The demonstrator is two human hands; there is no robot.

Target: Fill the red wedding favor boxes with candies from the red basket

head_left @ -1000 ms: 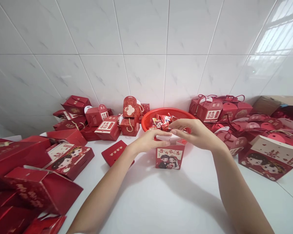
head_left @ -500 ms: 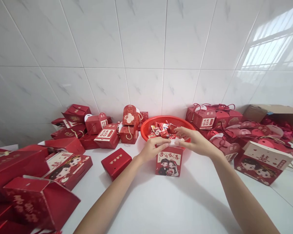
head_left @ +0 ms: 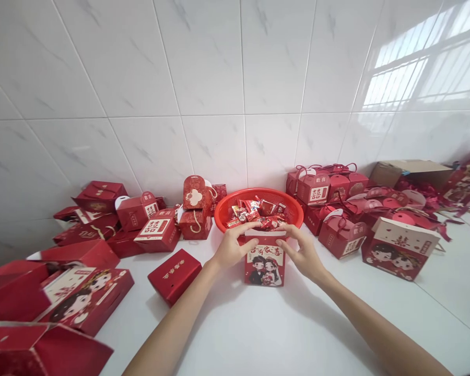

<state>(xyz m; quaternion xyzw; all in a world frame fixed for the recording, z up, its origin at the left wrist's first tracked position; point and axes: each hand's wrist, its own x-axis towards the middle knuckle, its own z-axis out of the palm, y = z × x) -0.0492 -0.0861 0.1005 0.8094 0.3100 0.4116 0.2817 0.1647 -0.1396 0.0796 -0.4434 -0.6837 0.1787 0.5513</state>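
Note:
A small red gift box (head_left: pixel 265 269) with a cartoon wedding couple on its front stands upright on the white table. My left hand (head_left: pixel 235 244) grips its upper left corner, thumb on the front face and fingers over the top. At the upper right corner my right hand (head_left: pixel 303 253) holds it in the same way. A pale flap edge (head_left: pixel 265 233) shows between the hands. Right behind the box, wrapped candies (head_left: pixel 258 211) lie in a red plastic basket (head_left: pixel 220 214). The inside of the box is hidden.
A plain red box (head_left: pixel 174 277) lies left of my left forearm. Many red gift boxes (head_left: pixel 97 303) crowd the left side. More boxes with ribbons (head_left: pixel 340 235) stand on the right, near a cardboard carton (head_left: pixel 413 167). A tiled wall (head_left: pixel 211 68) rises behind.
My hands have parted from the middle of the box's top to its two upper corners, thumbs now on the front. The view has shifted slightly right.

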